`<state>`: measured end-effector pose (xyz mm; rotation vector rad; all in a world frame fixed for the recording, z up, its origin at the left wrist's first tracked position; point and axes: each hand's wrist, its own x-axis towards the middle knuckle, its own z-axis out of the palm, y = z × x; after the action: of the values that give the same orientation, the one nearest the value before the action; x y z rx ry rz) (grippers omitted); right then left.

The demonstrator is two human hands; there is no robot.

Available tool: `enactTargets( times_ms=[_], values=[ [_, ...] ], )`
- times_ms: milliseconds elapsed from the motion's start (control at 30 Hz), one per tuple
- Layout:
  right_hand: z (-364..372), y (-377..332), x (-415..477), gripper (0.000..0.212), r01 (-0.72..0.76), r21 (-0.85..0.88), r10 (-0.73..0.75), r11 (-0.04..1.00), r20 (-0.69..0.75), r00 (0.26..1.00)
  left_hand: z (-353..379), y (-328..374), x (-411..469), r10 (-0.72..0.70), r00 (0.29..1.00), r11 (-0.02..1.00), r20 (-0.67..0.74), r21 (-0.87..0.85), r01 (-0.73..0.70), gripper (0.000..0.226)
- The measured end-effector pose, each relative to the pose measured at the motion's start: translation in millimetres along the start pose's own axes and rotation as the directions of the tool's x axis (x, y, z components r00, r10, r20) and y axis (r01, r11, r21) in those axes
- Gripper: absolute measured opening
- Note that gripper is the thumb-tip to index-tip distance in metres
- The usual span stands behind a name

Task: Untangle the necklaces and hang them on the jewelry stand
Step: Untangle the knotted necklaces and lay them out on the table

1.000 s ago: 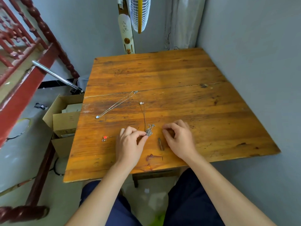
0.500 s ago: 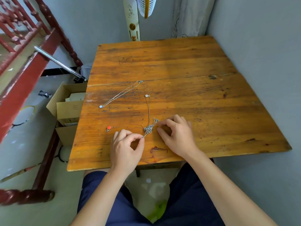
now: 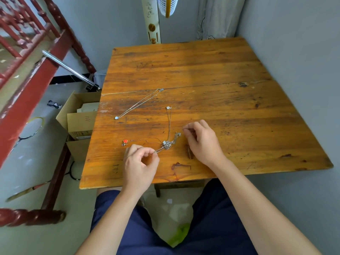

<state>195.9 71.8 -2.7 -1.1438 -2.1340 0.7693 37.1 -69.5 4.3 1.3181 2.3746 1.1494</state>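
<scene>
A knot of thin silver necklaces (image 3: 168, 143) lies near the front of the wooden table (image 3: 202, 70). One chain runs from the knot up to a small white pendant (image 3: 168, 107). Another runs left to a red pendant (image 3: 125, 141). My left hand (image 3: 140, 165) pinches a chain end pulled out of the knot's left side. My right hand (image 3: 201, 140) has curled fingers just right of the knot; whether they pinch a chain is hard to tell. A separate silver necklace (image 3: 139, 104) with a pale pendant lies stretched out at the left. No jewelry stand is in view.
Cardboard boxes (image 3: 79, 118) stand on the floor against the table's left edge. A red wooden railing (image 3: 27, 74) and a chrome bar (image 3: 70, 69) are further left. A fan (image 3: 166, 6) stands behind the table, and grey walls close the back and right.
My left hand has drawn a chain end out to the lower left, away from the knot. My right hand has shifted a little right and up. The red pendant's chain now shows beside the knot.
</scene>
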Motion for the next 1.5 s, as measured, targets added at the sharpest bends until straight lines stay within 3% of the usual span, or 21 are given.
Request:
enactTargets(
  times_ms=[167,367,500,633,833,1000,1100,1167,1267,1400,1500],
  values=[
    [8.5,-14.1,-17.6,0.018,0.078,-0.092,-0.073,0.993,0.062,0.995,-2.6,0.7,-1.0,-0.011,1.000,1.000,-0.001,-0.011,0.011,0.010],
    [22.7,-23.7,-24.9,0.030,0.097,-0.217,-0.095,0.971,0.019,0.995,-3.1,-0.7,-1.2,0.005,1.000,1.000,0.001,-0.009,-0.005,0.009],
    [28.1,-27.5,-23.5,0.022,0.117,-0.267,-0.126,0.957,-0.018,0.992,-1.9,0.3,-2.6,-0.004,1.000,1.000,0.013,0.008,0.004,0.011],
    [23.2,-27.0,-23.5,0.014,0.097,-0.176,-0.100,0.980,-0.010,0.995,-2.6,0.2,-1.4,-0.026,1.000,1.000,0.011,-0.009,0.026,0.010],
    [4.5,-18.5,-16.9,0.009,-0.107,0.213,0.106,0.971,0.016,0.994,-7.3,1.7,4.0,-0.131,0.991,0.984,-0.020,-0.126,0.127,0.007],
    [-0.1,-20.2,-21.2,0.010,-0.137,0.238,0.128,0.962,0.053,0.990,-8.7,8.2,5.7,-0.201,0.978,0.967,-0.060,-0.174,0.188,0.003],
    [-0.9,-15.4,-23.7,0.010,-0.088,0.107,0.083,0.990,0.044,0.996,-11.3,8.2,7.6,-0.224,0.973,0.968,-0.052,-0.127,0.216,0.003],
    [-4.6,-13.2,-26.6,0.014,-0.054,0.021,0.052,0.998,0.079,0.995,-14.9,4.4,7.1,-0.181,0.984,0.983,-0.004,-0.023,0.181,0.005],
    [-11.4,-11.1,-32.7,0.014,0.019,-0.028,-0.014,0.999,0.156,0.988,-20.6,-6.3,3.2,-0.028,0.997,0.983,0.067,0.184,0.015,0.011],
    [-12.7,-8.3,-41.2,0.015,0.114,-0.056,-0.101,0.992,0.191,0.976,-19.1,-12.2,-1.4,0.045,0.996,0.977,0.078,0.203,-0.060,0.031],
    [-11.7,-7.2,-45.0,0.023,0.167,-0.106,-0.141,0.980,0.217,0.966,-12.1,-9.9,3.8,0.139,0.990,0.969,0.036,0.203,-0.143,0.026]
  ],
)
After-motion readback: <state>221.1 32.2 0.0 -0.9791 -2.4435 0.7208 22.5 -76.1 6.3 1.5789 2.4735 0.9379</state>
